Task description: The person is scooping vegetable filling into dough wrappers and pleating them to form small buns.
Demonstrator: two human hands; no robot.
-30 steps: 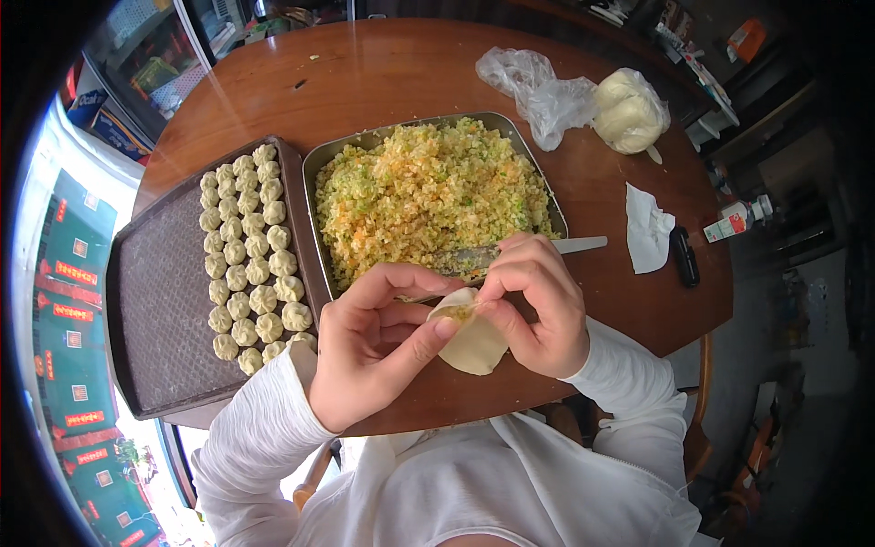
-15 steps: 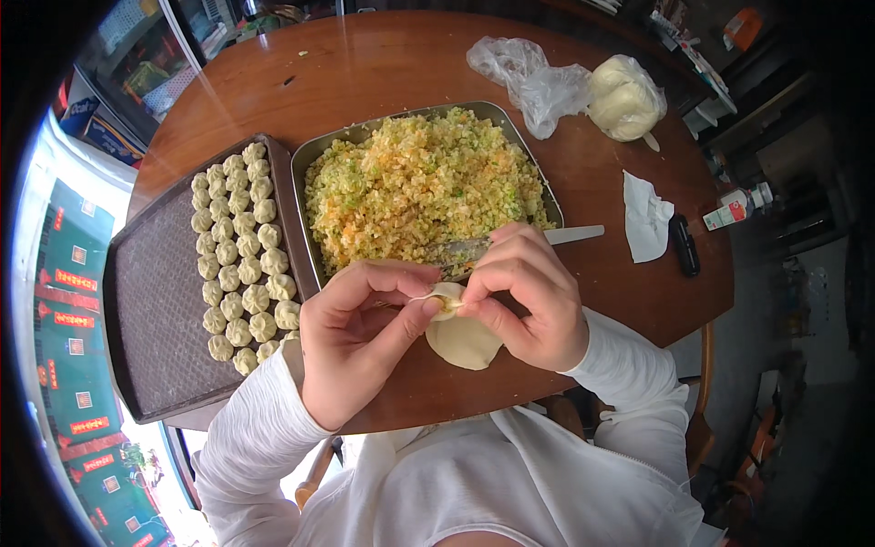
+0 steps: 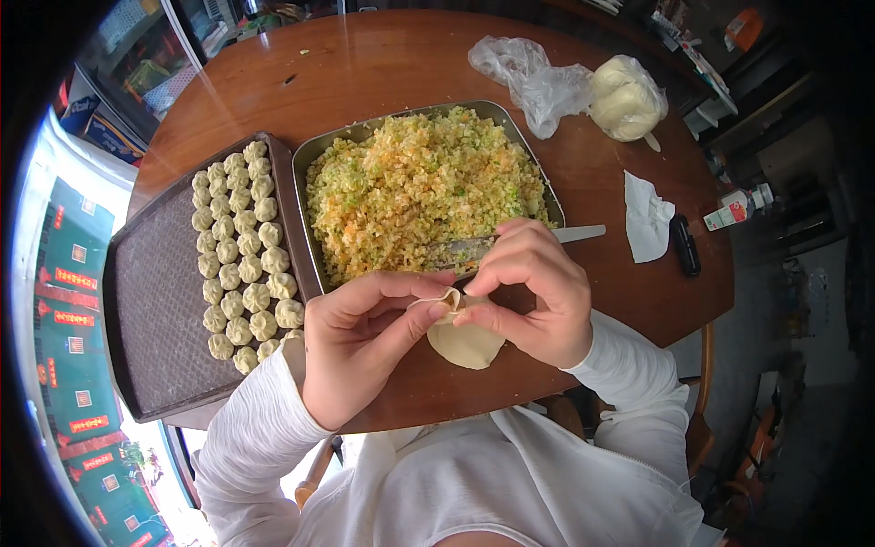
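Note:
Between my hands, just in front of the filling tray, is a small filled bun (image 3: 448, 298) whose dough edge is partly gathered and still gapes at the top. My left hand (image 3: 357, 335) cups it, thumb and fingers closed on its left side. My right hand (image 3: 540, 296) has thumb and forefinger at the dough's right edge, the other fingers curled. Below them a flat round dough wrapper (image 3: 467, 350) lies on the table, partly covered by the hands. Behind them, chopped yellow-green and orange filling (image 3: 424, 187) is heaped in a metal tray (image 3: 302, 182).
A dark baking tray (image 3: 164, 301) at left carries rows of pleated buns (image 3: 248, 242) along its right side. A light-handled spreading tool (image 3: 579, 233) rests in the filling. Farther right are a plastic bag (image 3: 542, 96), bagged dough (image 3: 627, 98), a tissue (image 3: 645, 217), a black object (image 3: 684, 246) and a bottle (image 3: 736, 208).
The right fingers have shifted slightly right and pulled at the dough edge, which now stands up more. The left hand has barely moved.

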